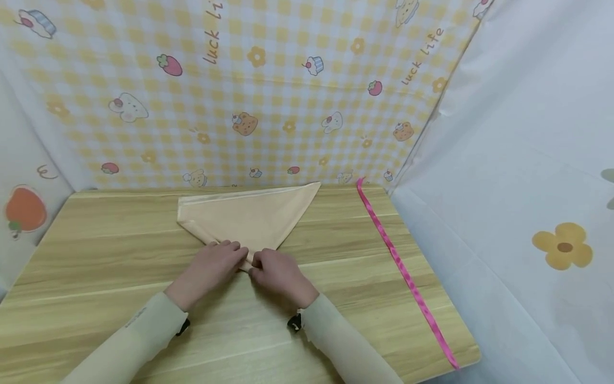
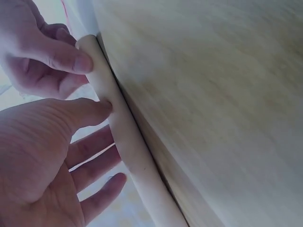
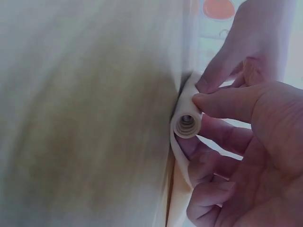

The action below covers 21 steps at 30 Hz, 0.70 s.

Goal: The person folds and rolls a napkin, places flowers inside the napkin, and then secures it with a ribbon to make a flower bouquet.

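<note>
A peach-coloured cloth napkin (image 1: 249, 216) lies on the table, its far part flat with a pointed corner at the far right. Its near edge is a tight roll (image 2: 130, 146), with a spiral end (image 3: 187, 126) facing the right wrist camera. My left hand (image 1: 218, 266) holds the roll, thumb on the near side and fingers behind it. Close beside it, my right hand (image 1: 280, 272) pinches the roll near its right end between thumb and fingers. In the left wrist view the two thumbs press on the roll a short gap apart.
A long pink ribbon (image 1: 403, 269) stretches along the right side of the wooden table (image 1: 105, 266). Behind the table hangs a yellow checked cloth (image 1: 288, 85) with printed figures. White sheets (image 1: 508, 176) stand at both sides.
</note>
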Tool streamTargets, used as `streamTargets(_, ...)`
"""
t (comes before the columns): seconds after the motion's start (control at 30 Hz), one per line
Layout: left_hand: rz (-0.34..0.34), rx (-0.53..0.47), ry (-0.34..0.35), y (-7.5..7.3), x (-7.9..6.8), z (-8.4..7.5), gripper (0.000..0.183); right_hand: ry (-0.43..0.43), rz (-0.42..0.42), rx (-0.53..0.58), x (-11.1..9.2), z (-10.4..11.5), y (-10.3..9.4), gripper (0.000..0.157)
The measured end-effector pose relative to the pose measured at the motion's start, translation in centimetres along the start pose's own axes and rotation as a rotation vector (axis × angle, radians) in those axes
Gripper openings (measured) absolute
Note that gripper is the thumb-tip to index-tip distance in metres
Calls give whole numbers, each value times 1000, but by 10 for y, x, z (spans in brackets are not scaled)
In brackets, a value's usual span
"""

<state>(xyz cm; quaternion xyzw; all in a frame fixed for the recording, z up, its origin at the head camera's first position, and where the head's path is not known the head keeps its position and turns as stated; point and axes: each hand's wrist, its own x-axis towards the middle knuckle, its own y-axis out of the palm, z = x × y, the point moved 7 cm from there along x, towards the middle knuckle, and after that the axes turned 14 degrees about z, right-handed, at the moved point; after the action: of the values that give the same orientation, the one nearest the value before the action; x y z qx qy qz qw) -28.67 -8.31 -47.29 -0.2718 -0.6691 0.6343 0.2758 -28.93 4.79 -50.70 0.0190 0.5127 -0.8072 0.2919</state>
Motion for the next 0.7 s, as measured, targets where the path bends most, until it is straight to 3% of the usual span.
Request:
streamTargets(0.27, -16, 4, 19, -5, -1, -5, 20, 23, 51, 179, 2, -13, -1, 14)
streamTargets(0.5, 47, -53, -4, -1, 2, 0, 13, 33, 32, 280, 2, -21, -4, 17)
streamTargets(0.6, 44, -65, 16, 0, 4, 1, 15, 28, 30, 269, 1, -21, -4, 17)
streamTargets(0.7, 31, -90, 43, 1, 4, 1, 19, 3, 22, 162, -1, -17, -4, 13)
